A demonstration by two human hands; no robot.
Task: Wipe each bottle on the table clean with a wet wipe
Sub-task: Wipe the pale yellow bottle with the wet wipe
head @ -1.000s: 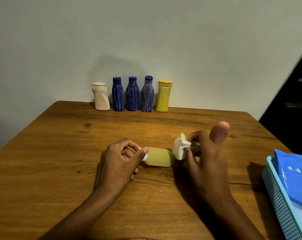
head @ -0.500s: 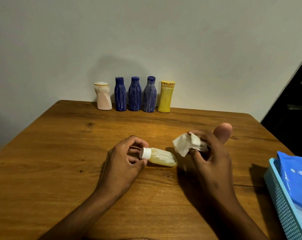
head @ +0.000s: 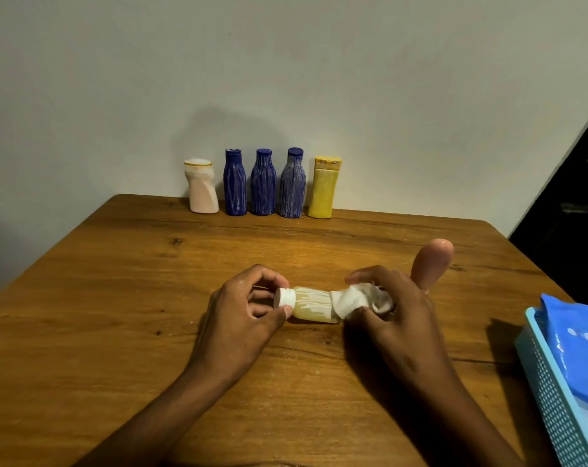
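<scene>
Currently lying on its side at the middle of the wooden table [head: 84,298]: small clear bottle [head: 311,306] of yellowish liquid, smeared white. Pinched at the white cap [head: 285,297] by left hand [head: 242,318], thumb and fingertips curled round it. Wrapped at the base end in a wet wipe [head: 351,299], clutched by right hand [head: 400,315]. Probably light, rigid plastic, slick once damp; best steadied at the cap while rubbing the body. Waiting upright by the wall, well apart: five more bottles [head: 264,183].
</scene>
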